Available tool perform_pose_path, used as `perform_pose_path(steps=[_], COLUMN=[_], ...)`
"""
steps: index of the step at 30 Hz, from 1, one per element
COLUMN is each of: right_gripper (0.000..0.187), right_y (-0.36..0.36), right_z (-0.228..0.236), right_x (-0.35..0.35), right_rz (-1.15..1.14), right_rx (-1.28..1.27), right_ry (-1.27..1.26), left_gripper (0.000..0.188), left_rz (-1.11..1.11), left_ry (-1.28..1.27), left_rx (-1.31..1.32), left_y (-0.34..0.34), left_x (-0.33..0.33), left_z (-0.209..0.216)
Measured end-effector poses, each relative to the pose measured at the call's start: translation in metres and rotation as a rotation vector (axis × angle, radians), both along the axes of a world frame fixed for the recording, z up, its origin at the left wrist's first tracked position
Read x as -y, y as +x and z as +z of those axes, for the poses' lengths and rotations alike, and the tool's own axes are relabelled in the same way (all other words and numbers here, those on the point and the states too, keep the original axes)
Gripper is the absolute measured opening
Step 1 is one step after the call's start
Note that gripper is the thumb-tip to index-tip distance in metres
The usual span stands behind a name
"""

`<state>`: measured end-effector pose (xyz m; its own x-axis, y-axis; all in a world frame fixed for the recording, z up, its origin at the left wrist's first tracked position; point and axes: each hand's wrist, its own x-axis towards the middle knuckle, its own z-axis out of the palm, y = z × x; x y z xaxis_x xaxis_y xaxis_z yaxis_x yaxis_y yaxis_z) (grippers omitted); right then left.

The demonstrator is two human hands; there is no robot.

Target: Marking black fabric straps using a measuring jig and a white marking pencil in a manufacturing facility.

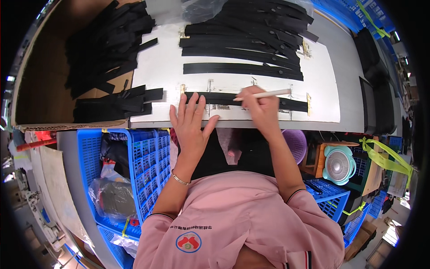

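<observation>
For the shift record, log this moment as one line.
left hand: on strip, left end | right hand: holding pen at strip | more strips: beyond it and in box

Bright light whitens the board; the right hand is motion-blurred (fisheye edges bend into black).

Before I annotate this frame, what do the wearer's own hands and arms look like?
Left hand and right hand: both ungloved, the right one motion-blurred. A thin silver-toned bangle circles the left wrist; none seen on the right. Left sleeve and right sleeve: short, pink, with dark-trimmed cuffs. Forearms bare.
</observation>
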<state>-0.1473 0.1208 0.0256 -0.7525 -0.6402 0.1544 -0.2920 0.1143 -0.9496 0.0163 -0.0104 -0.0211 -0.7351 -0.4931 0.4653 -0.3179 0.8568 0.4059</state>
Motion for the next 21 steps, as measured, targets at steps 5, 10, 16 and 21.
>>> perform_pose_path(steps=[5,10,16,21], right_gripper=[0.023,0.023,0.023,0.021], right_y=[-0.023,-0.027,-0.027,-0.027], right_z=[-0.010,-0.014,-0.020,-0.019], right_x=[-0.030,-0.030,-0.028,-0.030], right_rz=[-0.204,-0.183,-0.201,-0.150], right_rx=[-0.110,-0.162,-0.165,-0.230], right_ry=[0.063,0.096,0.039,0.083], left_gripper=[0.059,0.056,0.048,0.033], left_rz=[-0.009,-0.027,-0.246,-0.282], left_ry=[-0.004,0.007,0.148,0.135], left_rx=[0.011,0.001,-0.124,-0.119], left_y=[-0.001,-0.006,-0.046,-0.062], left_x=[0.000,-0.006,-0.039,-0.047], left_z=[0.001,0.012,0.025,0.020])
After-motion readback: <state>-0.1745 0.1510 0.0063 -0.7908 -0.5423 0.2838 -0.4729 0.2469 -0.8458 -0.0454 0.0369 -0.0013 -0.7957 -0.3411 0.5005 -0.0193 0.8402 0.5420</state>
